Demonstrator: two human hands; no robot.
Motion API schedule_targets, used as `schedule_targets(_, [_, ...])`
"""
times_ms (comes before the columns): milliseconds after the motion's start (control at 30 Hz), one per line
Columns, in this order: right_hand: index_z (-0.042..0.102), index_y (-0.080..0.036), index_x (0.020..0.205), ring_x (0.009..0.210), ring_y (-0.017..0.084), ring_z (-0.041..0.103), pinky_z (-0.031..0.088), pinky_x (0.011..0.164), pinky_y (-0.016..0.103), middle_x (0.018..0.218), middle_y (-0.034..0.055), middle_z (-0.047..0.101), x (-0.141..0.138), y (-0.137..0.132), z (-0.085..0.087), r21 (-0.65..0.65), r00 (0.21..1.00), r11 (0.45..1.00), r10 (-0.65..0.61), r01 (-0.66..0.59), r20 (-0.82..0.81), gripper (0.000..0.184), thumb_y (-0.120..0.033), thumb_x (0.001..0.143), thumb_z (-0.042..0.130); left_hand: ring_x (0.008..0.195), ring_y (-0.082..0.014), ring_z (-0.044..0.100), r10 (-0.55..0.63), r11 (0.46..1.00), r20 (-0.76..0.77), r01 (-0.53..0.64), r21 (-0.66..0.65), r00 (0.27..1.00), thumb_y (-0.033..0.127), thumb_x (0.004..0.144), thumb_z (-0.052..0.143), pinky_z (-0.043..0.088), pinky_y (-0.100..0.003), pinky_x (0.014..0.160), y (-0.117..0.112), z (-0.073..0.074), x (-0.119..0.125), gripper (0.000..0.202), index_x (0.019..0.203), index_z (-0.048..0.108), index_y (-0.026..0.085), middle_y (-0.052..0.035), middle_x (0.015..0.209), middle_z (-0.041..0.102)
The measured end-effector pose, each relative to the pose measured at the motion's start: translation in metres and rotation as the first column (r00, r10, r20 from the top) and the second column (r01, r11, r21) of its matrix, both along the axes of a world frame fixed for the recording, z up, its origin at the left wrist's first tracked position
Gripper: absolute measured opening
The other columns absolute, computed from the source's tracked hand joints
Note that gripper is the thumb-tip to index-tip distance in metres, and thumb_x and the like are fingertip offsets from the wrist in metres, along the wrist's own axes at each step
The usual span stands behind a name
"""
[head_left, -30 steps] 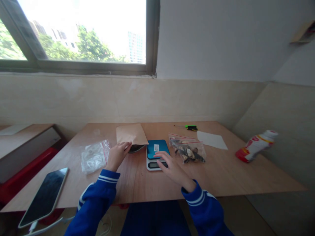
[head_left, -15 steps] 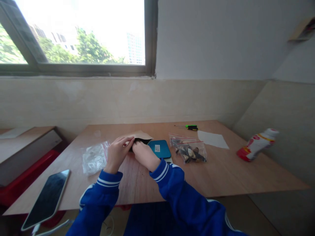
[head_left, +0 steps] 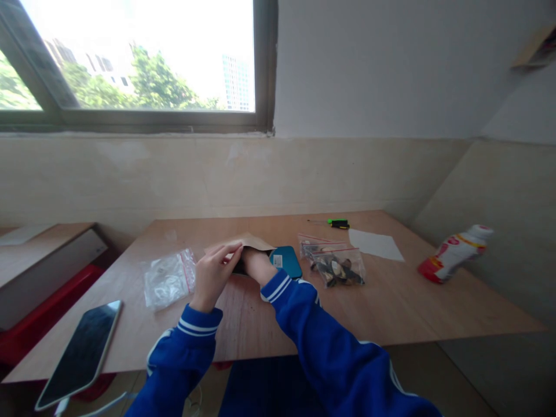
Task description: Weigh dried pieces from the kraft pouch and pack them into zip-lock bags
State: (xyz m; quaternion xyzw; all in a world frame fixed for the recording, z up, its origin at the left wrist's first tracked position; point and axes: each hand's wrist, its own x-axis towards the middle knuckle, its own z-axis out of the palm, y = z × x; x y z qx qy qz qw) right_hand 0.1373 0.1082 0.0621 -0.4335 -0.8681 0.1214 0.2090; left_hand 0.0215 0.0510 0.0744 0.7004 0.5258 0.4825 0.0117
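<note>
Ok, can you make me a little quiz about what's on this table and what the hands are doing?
1. Where is the right hand?
A) raised in the air
B) reaching into the brown envelope
C) down in the person's lap

2. True or false: the zip bag of dark pieces lies to the left of the teal scale.

3. Fill in the missing word, near or far: the green-handled screwdriver lies by the ____ edge of the table.

Key: 1 B; 2 false, it lies to the right of the scale; 3 far.
</note>
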Motion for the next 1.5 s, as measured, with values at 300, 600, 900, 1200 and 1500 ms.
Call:
schedule_targets(300, [0.066,-0.011,0.108,0.097,0.030,0.068,0.052,0.081,0.038,0.105,0.0184,0.069,0.030,-0.050,0.040,-0.022,0.997,0.997,-0.080,0.081,0.019,0.023,-0.013,0.088,0.054,0.062,-0.0131,0.063,0.026,0.998,0.008,-0.025,-0.051,1.000,0.044,0.086,0.056,0.049,-0.024,0.063,0.004,0.012,-0.005,0.027,0.092,0.073,0.024,-0.0011,0.088,0.074])
schedule_targets(600, [0.071,-0.021,0.094,0.101,0.018,0.065,0.050,0.093,0.032,0.104,0.0025,0.072,0.061,-0.055,0.063,-0.039,0.831,0.986,0.113,-0.160,-0.544,0.016,-0.017,0.080,0.068,0.059,-0.0135,0.065,0.059,0.996,0.002,-0.059,-0.070,0.998,0.044,0.083,0.058,0.048,-0.024,0.060,0.017,0.027,-0.011,0.024,0.086,0.074,0.026,0.0023,0.080,0.075])
schedule_targets(900, [0.071,-0.018,0.101,0.097,0.019,0.068,0.053,0.089,0.035,0.106,0.0067,0.073,0.136,-0.032,0.029,-0.312,0.620,0.933,-0.140,-0.177,-0.772,0.034,-0.034,0.071,0.075,0.061,-0.0148,0.065,0.145,0.984,0.018,-0.142,-0.104,0.989,0.049,0.082,0.060,0.046,-0.025,0.059,0.019,0.033,-0.019,0.027,0.085,0.076,0.027,0.0026,0.078,0.075])
schedule_targets(1200, [0.072,-0.016,0.101,0.093,0.022,0.067,0.051,0.087,0.036,0.101,0.0102,0.074,0.131,0.006,-0.050,-0.084,0.929,0.975,-0.219,0.203,-0.299,0.023,-0.025,0.081,0.068,0.061,-0.0129,0.064,0.110,0.989,0.008,-0.109,-0.095,0.994,0.048,0.082,0.060,0.045,-0.024,0.060,0.019,0.031,-0.017,0.026,0.085,0.076,0.028,0.0040,0.079,0.075])
schedule_targets(1500, [0.055,-0.022,0.132,0.126,0.029,0.049,0.039,0.105,0.045,0.140,0.0143,0.051,0.136,0.008,-0.061,0.063,0.968,0.969,-0.231,0.237,-0.094,0.050,-0.026,0.083,0.066,0.061,-0.0121,0.064,0.098,0.989,0.016,-0.096,-0.115,0.995,0.046,0.082,0.062,0.046,-0.023,0.061,0.017,0.031,-0.017,0.024,0.086,0.075,0.027,0.0042,0.082,0.075])
